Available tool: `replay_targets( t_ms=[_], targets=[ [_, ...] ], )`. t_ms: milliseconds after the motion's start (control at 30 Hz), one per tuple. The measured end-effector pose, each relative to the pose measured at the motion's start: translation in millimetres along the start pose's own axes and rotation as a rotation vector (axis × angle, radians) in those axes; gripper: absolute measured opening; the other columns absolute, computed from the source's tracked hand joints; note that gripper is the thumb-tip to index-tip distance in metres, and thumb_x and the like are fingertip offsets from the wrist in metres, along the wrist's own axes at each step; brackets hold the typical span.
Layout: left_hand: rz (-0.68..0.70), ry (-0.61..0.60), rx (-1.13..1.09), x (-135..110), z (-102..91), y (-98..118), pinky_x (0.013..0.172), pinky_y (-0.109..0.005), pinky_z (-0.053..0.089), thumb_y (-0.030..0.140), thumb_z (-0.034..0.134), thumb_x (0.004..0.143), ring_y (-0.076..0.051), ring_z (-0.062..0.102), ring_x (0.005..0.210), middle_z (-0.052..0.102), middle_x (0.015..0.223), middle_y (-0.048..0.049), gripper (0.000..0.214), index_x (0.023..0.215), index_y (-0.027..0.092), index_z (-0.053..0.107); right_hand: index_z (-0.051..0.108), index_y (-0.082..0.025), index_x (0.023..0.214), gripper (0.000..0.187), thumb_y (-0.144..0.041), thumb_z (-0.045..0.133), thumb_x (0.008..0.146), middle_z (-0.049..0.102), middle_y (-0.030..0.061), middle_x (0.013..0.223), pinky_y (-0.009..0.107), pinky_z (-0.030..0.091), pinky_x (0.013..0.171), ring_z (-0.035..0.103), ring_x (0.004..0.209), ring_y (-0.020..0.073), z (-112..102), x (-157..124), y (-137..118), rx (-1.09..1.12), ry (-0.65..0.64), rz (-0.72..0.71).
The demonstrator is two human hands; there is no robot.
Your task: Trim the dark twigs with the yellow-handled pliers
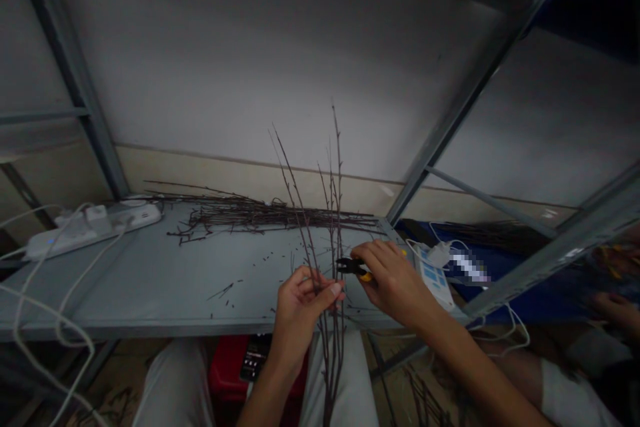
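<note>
Two grips were in play for you, the left grip [303, 301] and the right grip [389, 273], with just one pair of pliers [353, 267] between them! At least four held twigs [330, 383] stood up, overlapping too closely for you to get an exact tally. Behind them came one twig pile [270, 216], its stems beyond counting, on one table [175, 283]. Clippings [227, 291]? Over ten! You also had one phone [255, 355], one red box [224, 368] and two trouser legs [173, 383].

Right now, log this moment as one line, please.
Left hand: holding thin twigs | Right hand: holding pliers close to them | Work surface: twig pile along back, scattered clippings in front
</note>
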State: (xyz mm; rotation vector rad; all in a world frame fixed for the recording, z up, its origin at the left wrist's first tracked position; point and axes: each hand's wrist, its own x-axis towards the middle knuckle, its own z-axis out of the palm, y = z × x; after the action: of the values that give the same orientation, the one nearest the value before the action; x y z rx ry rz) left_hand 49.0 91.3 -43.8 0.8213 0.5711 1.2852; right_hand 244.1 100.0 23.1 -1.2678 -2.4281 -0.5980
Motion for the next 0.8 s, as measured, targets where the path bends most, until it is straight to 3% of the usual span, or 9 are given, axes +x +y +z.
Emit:
replay_targets(
  t_ms=[233, 500, 633, 733, 800],
  targets=[
    [0.008, -0.012, 0.013, -4, -1.4, 3, 0.061, -0.024, 0.056, 0.031, 0.086, 0.075, -0.02, 0.075, 0.073, 0.08, 0.094, -0.0144, 0.033, 0.081, 0.015, 0.058, 0.059, -0.015, 0.116, 0.039, -0.004, 0.061, 0.078, 0.068, 0.0106, 0.106, 0.045, 0.042, 0.09, 0.056, 0.097, 0.0283, -4, 11, 4, -0.149, -0.022, -0.171],
    [0.014, 0.044, -0.006, -2, 2.5, 5, 0.055, -0.023, 0.055, 0.037, 0.091, 0.067, -0.018, 0.073, 0.065, 0.08, 0.088, -0.0145, 0.041, 0.076, 0.015, 0.058, 0.059, -0.014, 0.114, 0.038, -0.003, 0.059, 0.077, 0.069, 0.0103, 0.101, 0.046, 0.043, 0.086, 0.057, 0.092, 0.0285, 7, 6, 5, -0.094, 0.059, -0.155],
    [0.022, 0.096, -0.034, 1, -2.7, 5, 0.053, -0.025, 0.056, 0.042, 0.093, 0.061, -0.02, 0.073, 0.062, 0.08, 0.085, -0.0159, 0.047, 0.074, 0.015, 0.057, 0.059, -0.02, 0.111, 0.032, -0.007, 0.058, 0.081, 0.069, 0.0088, 0.099, 0.04, 0.047, 0.083, 0.062, 0.092, 0.0266, 19, 3, 5, 0.163, 0.133, -0.011],
    [0.032, 0.145, -0.03, 3, -13.3, 10, 0.053, -0.026, 0.056, 0.045, 0.094, 0.058, -0.021, 0.073, 0.062, 0.079, 0.084, -0.0164, 0.05, 0.073, 0.015, 0.057, 0.059, -0.024, 0.103, 0.011, -0.024, 0.057, 0.092, 0.07, 0.0053, 0.093, 0.032, 0.052, 0.075, 0.066, 0.083, 0.0222, 36, 19, 10, 0.435, 0.201, 0.26],
    [0.05, 0.175, -0.02, 3, -21.6, 14, 0.052, -0.026, 0.056, 0.047, 0.094, 0.056, -0.021, 0.073, 0.061, 0.079, 0.081, -0.016, 0.051, 0.073, 0.016, 0.057, 0.06, -0.024, 0.099, 0.013, -0.035, 0.055, 0.095, 0.072, 0.004, 0.091, 0.03, 0.053, 0.075, 0.069, 0.081, 0.0211, 53, 43, 19, 0.492, 0.177, 0.405]
  ],
)
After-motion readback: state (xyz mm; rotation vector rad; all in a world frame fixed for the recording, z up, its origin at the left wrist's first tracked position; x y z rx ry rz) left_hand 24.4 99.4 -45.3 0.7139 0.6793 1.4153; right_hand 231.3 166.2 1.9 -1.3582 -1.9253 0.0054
